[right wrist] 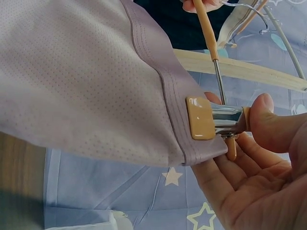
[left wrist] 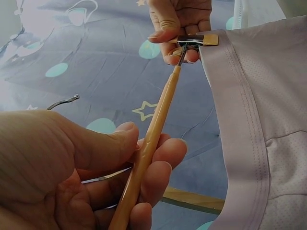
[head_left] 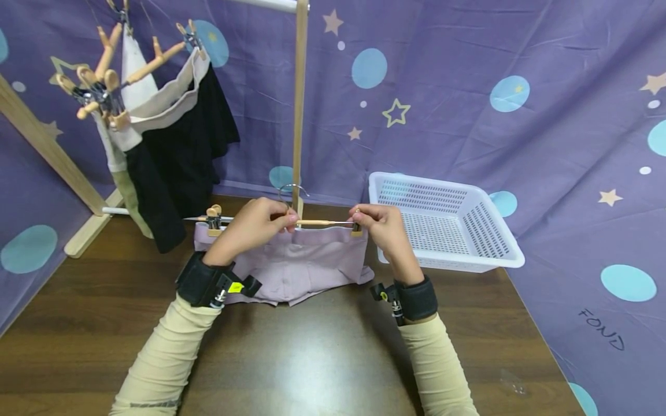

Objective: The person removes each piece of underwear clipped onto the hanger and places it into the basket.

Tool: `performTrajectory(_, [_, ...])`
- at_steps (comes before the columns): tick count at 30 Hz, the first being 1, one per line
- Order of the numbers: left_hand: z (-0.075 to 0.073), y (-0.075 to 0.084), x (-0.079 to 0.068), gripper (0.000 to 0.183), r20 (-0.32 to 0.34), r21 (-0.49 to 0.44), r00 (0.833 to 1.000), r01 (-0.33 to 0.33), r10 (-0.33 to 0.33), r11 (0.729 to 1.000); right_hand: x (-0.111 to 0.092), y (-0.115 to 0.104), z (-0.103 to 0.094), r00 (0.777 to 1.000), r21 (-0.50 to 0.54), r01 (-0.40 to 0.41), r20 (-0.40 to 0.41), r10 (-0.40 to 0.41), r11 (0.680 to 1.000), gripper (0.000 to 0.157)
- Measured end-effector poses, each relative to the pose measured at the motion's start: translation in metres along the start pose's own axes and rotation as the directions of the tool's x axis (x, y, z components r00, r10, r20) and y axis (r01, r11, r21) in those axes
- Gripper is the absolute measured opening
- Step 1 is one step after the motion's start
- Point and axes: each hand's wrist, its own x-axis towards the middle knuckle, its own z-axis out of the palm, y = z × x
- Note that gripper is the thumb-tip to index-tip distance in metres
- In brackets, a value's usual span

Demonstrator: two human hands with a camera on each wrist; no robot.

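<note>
Pale lilac boxer briefs [head_left: 299, 266] hang by the waistband from a clip hanger [head_left: 317, 222], in front of me over the table. My left hand [head_left: 255, 222] grips the middle of the hanger's tan bar [left wrist: 151, 129], thumb on one side and fingers curled on the other. At the right end, my right hand [head_left: 382, 228] pinches the hanger clip [right wrist: 201, 119], whose tan pad lies over the waistband's corner. Another clip [head_left: 214, 222] sits on the waistband's left end. The metal hook [head_left: 293, 188] rises above my left hand.
A white perforated basket [head_left: 458, 263] stands at the back right. On the left, black and white garments [head_left: 171, 150] hang from a wooden rack with tan clips [head_left: 101, 95]. Its upright [head_left: 300, 104] rises behind the hanger. A purple patterned curtain [head_left: 442, 133] encloses the brown table [head_left: 291, 370].
</note>
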Motion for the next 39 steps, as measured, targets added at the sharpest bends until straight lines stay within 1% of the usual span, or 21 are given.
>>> performTrajectory(3, [0.0004,0.0002,0.0002,0.025,0.001,-0.004,1.000,-0.002,0.002,1.000,0.0000,0.0002,0.0005,1.000,0.006,-0.005,-0.009,0.006,1.000,0.017])
performTrajectory(7, [0.0006,0.0007,0.0004,0.025,0.002,-0.003,1.000,-0.001,0.001,1.000,0.0002,0.0012,0.0016,1.000,0.019,0.007,-0.018,-0.007,1.000,0.016])
performTrajectory(12, [0.0005,0.0013,0.0001,0.025,-0.001,0.003,1.000,0.003,-0.003,1.000,0.0008,0.0011,0.0019,1.000,0.052,0.008,-0.026,-0.007,0.999,0.017])
performTrajectory(19, [0.0004,0.0012,0.0006,0.025,-0.005,0.011,1.000,-0.006,0.006,1.000,-0.0002,-0.0005,0.0011,0.999,0.027,0.013,-0.037,-0.012,1.000,0.018])
performTrajectory(26, [0.0004,0.0018,-0.0002,0.023,-0.016,0.005,0.999,-0.028,0.028,1.000,-0.0019,-0.0026,0.0028,0.999,0.085,0.022,-0.051,-0.017,0.996,0.018])
performTrajectory(30, [0.0003,0.0024,-0.0003,0.023,-0.021,0.007,0.999,-0.030,0.031,1.000,-0.0024,-0.0034,0.0030,0.998,0.096,0.031,-0.056,-0.025,0.995,0.018])
performTrajectory(34, [0.0001,0.0026,-0.0007,0.023,-0.020,0.005,1.000,-0.022,0.022,1.000,-0.0022,-0.0031,0.0022,0.998,0.083,0.037,-0.053,-0.032,0.996,0.016])
performTrajectory(39, [-0.0002,0.0026,-0.0011,0.024,-0.014,-0.002,1.000,-0.018,0.018,1.000,-0.0024,-0.0025,0.0011,0.999,0.094,0.032,-0.028,-0.029,0.995,0.017])
